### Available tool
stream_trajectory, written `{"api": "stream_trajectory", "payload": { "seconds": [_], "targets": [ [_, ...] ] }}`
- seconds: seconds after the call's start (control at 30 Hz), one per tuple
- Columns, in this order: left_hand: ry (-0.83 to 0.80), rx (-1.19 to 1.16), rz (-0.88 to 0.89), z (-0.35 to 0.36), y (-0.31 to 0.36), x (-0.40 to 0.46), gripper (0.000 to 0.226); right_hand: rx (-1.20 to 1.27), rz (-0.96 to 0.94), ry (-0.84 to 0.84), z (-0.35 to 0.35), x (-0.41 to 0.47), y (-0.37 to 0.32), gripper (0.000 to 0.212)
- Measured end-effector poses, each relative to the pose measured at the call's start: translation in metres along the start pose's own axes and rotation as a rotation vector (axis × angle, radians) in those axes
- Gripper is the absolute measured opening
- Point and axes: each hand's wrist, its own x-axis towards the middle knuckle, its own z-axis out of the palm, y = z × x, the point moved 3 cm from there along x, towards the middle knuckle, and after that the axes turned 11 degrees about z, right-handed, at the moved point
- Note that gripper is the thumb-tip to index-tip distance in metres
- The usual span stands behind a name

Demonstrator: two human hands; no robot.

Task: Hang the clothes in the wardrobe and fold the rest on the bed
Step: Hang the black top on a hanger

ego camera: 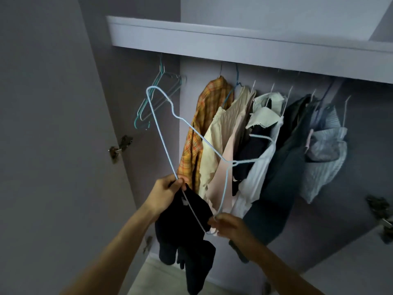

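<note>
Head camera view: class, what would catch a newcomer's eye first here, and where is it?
A pale blue wire hanger slants across the middle, with the left hand gripping one edge and the right hand pinching its lower corner. A dark garment hangs below the hands. Behind, at centre, an orange plaid shirt stands out in the row of hung clothes.

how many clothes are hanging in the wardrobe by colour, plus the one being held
Orange plaid shirt: 1
Cream or pink tops: 2
White garments: 2, roughly, as they overlap
Dark garment: 1
Pale blue striped shirt: 1
Dark garment in the left hand: 1
Total: about 8
</note>
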Motion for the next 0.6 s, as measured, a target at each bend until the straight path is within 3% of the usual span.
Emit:
{"api": "stream_trajectory", "payload": {
  "seconds": [0.1, 0.2, 0.3, 0.37, 0.43, 0.5, 0.57, 0.6],
  "targets": [
    [0.01, 0.156, 0.038, 0.011, 0.004, -0.006, 0.038, 0.066, -0.154, -0.055, -0.008, 0.001, -0.045, 0.041],
    [0.211, 0.15, 0.021, 0.007, 0.008, -0.016, 0.038, 0.287, -0.208, -0.137, -0.006, 0.002, -0.07, 0.048],
    [0.427, 0.182, -0.017, -0.003, 0.008, -0.032, 0.041, 0.307, -0.216, -0.297, 0.009, -0.003, -0.076, 0.057],
    [0.451, 0.254, -0.049, -0.008, 0.006, -0.041, 0.042, 0.31, -0.25, -0.341, 0.018, -0.004, -0.082, 0.06],
    [0.417, 0.3, -0.086, -0.014, 0.006, -0.049, 0.041, 0.418, -0.265, -0.333, 0.027, -0.005, -0.093, 0.04],
    [0.303, 0.361, -0.107, -0.019, 0.008, -0.053, 0.031, 0.597, -0.214, -0.224, 0.029, 0.003, -0.102, 0.013],
    [0.149, 0.387, -0.124, -0.022, 0.012, -0.053, 0.013, 0.686, -0.156, -0.098, 0.03, 0.013, -0.107, 0.028],
    [0.079, 0.402, -0.14, -0.024, 0.014, -0.052, 0.02, 0.728, -0.142, -0.058, 0.03, 0.017, -0.109, 0.032]
  ]
}}
